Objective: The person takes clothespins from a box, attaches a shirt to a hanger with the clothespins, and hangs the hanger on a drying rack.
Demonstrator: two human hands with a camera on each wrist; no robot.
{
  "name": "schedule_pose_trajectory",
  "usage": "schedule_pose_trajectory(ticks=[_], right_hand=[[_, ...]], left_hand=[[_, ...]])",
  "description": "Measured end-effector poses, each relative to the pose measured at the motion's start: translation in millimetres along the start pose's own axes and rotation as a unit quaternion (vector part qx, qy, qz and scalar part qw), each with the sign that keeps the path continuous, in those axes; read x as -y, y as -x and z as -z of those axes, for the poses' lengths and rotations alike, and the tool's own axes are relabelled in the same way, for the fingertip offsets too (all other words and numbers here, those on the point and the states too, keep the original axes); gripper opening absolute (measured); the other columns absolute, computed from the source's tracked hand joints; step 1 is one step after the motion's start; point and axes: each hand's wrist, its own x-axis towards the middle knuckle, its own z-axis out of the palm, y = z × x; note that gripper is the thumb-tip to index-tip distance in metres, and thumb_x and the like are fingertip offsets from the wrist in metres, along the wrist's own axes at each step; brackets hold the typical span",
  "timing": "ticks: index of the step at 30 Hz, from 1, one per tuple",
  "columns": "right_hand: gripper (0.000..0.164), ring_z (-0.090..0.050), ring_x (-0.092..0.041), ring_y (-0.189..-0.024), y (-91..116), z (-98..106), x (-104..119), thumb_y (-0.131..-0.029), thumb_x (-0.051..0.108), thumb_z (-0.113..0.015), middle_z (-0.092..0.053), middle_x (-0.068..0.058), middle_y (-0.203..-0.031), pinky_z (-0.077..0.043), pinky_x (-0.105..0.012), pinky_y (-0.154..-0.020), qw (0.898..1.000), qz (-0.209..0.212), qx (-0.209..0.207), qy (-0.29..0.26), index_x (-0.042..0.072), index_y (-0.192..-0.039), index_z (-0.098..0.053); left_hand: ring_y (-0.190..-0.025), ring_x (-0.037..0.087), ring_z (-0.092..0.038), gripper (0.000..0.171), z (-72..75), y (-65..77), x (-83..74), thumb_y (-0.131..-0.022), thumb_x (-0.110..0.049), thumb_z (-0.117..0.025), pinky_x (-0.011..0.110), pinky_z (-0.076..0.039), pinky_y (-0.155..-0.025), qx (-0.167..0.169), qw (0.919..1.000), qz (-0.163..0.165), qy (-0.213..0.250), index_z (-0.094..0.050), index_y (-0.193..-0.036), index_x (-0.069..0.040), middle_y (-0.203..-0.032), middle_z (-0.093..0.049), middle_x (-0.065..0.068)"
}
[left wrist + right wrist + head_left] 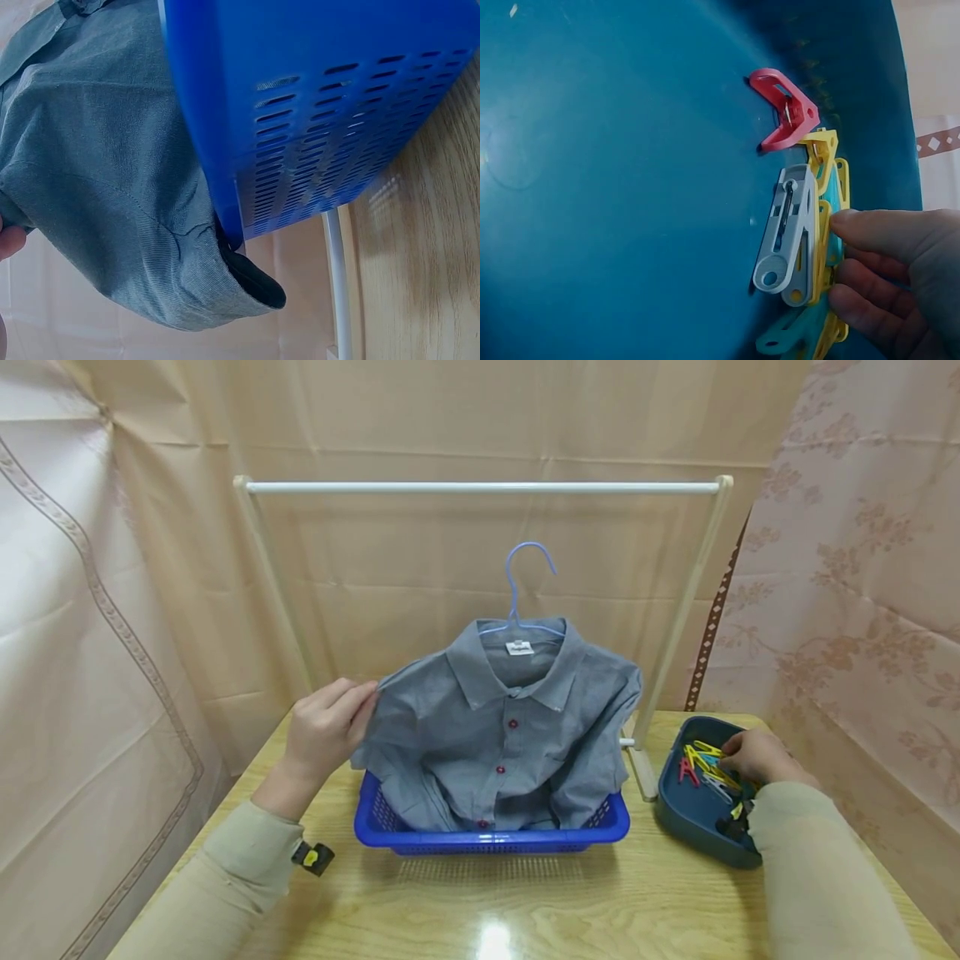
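A grey button-up shirt on a blue wire hanger stands with its lower part in a blue perforated basket. My left hand pinches the shirt at its left shoulder; in the left wrist view the shirt's short sleeve hangs over the basket rim. Over at the right, my right hand reaches into a dark teal tray. Its thumb and curled fingers pinch at a yellow clothespin within a cluster. A red clothespin and a grey clothespin lie beside it.
Behind the basket stands a rack with a white horizontal bar and pale side posts. The wooden table carries everything. Beige curtains hang behind, and patterned cloth hangs at the right.
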Motion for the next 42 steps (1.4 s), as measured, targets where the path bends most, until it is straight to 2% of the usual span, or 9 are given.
schedule_pose_trajectory(ticks=[8,17,26,42], right_hand=[[0.035,-0.062,-0.027,-0.079,-3.5,-1.5,-0.9,-0.090,0.014,-0.075,-0.068,-0.020,-0.093,-0.056,-0.044,-0.070,1.000,0.009,0.005,0.011,-0.014,-0.109,-0.066],[0.032,-0.063,-0.026,-0.078,-4.4,-2.3,1.9,-0.090,0.013,-0.073,-0.068,-0.019,-0.091,-0.056,-0.043,-0.068,1.000,0.015,0.007,0.017,-0.013,-0.106,-0.067],[0.031,-0.065,-0.022,-0.069,-2.2,3.3,1.9,-0.088,0.009,-0.073,-0.068,-0.019,-0.093,-0.058,-0.040,-0.064,0.999,0.004,0.035,0.001,-0.014,-0.108,-0.066],[0.037,-0.065,-0.022,-0.073,-3.7,4.8,2.7,-0.088,0.007,-0.073,-0.066,-0.026,-0.101,-0.058,-0.039,-0.066,0.999,0.003,0.047,-0.001,-0.017,-0.114,-0.063]], left_hand=[[-0.055,0.026,-0.062,0.014,-0.5,1.2,0.6,-0.096,-0.009,-0.068,0.041,-0.053,-0.045,-0.001,1.0000,-0.001,-0.002,-0.075,-0.095,0.004,-0.076,-0.065,0.011],[-0.057,0.026,-0.063,0.013,0.4,-1.3,-0.2,-0.096,-0.007,-0.068,0.041,-0.054,-0.048,0.005,1.0000,0.001,-0.004,-0.075,-0.096,0.004,-0.077,-0.066,0.012],[-0.057,0.026,-0.063,0.013,1.3,-2.0,-1.3,-0.096,-0.007,-0.068,0.041,-0.055,-0.049,0.004,1.0000,-0.002,-0.004,-0.075,-0.096,0.004,-0.077,-0.066,0.012],[-0.055,0.026,-0.062,0.014,0.5,-1.0,-1.8,-0.096,-0.008,-0.069,0.040,-0.054,-0.046,0.003,1.0000,-0.005,-0.006,-0.075,-0.096,0.004,-0.076,-0.066,0.012]])
